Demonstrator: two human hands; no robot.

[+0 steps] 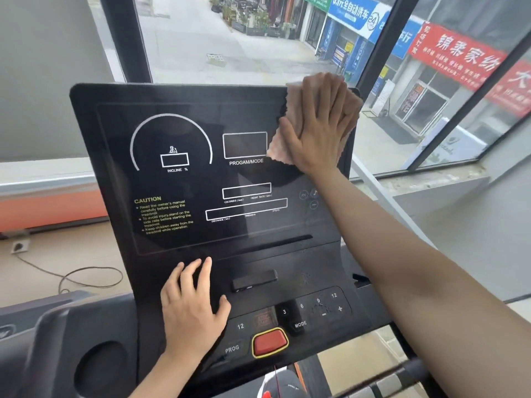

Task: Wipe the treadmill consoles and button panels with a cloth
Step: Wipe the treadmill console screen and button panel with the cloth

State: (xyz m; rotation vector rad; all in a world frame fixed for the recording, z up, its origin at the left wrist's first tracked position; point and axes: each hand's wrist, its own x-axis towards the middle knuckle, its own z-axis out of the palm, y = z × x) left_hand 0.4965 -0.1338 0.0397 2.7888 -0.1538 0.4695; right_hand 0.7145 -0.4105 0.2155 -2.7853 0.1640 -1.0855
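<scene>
Right hand (319, 122) spread flat, pressing cloth (280, 152) at console (120, 139) top-right corner, unwiped face lying leftward and down; left hand (191, 308) splayed, bracing near button panel (319, 308).

Console (184, 179) corner perhaps hidden under cloth (280, 152)

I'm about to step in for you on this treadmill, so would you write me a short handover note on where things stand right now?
Right hand: flat, fingers spread, pressing the pink cloth on the upper right corner of the console screen.
Left hand: empty, resting open on the lower left of the button panel.
Done: I cannot tell from this view how much of the screen has been wiped.
Left: the rest of the screen, then the button panel around the red stop button, probably.
</scene>
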